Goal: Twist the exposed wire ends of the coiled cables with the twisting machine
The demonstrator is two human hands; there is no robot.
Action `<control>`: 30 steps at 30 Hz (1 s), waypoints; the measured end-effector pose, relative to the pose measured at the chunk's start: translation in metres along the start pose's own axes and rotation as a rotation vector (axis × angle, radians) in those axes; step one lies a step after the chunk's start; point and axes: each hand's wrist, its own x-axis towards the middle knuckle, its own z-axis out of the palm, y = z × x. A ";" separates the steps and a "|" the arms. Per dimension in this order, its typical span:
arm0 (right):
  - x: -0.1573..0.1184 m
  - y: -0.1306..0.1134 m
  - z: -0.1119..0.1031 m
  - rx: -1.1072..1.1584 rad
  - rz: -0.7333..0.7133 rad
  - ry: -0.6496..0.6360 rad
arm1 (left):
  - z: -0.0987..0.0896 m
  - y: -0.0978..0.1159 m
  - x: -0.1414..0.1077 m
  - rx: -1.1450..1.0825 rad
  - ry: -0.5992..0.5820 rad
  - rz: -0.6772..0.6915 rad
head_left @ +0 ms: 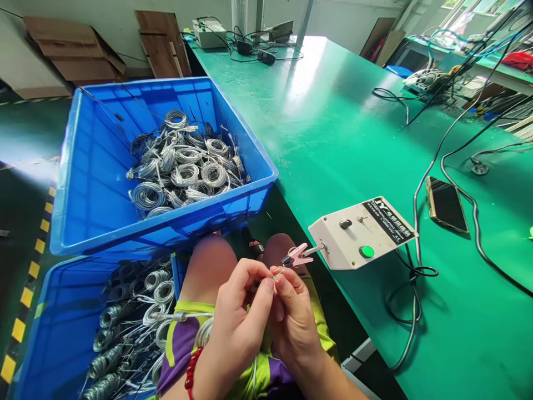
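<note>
Over my lap, my left hand [245, 311] and my right hand [293, 311] meet, fingertips pinched together. Between them are the thin, coloured wire ends [278, 273] of a cable, red and green among them. A coil of clear-sheathed cable [204, 332] rests on my lap beside my left wrist. Just beyond my fingertips, a pink clip [297, 255] sticks out on a metal shaft from a beige machine [362, 233] with a green button, a black knob and a small switch. My curled fingers hide most of the cable between the hands.
A blue crate [166, 239] of coiled cables stands at the left, above a second blue crate [45, 328] with more coils. On the green table [333, 139] lie a phone [447, 204] and loose black cords [478, 244]. Electrical gear [210, 34] sits at the far end.
</note>
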 end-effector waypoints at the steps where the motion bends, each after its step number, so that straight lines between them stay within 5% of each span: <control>1: 0.000 -0.001 0.001 0.021 0.011 0.021 | 0.000 -0.002 0.001 -0.015 -0.009 0.002; 6: 0.000 0.000 -0.001 -0.043 -0.032 0.126 | -0.001 -0.015 0.005 -0.071 -0.017 0.009; 17: 0.000 0.001 -0.005 -0.107 -0.112 0.099 | 0.003 -0.020 0.010 -0.120 0.015 0.031; 30: 0.041 -0.017 -0.031 -0.002 -0.161 -0.189 | 0.000 -0.018 0.021 -0.197 0.058 0.043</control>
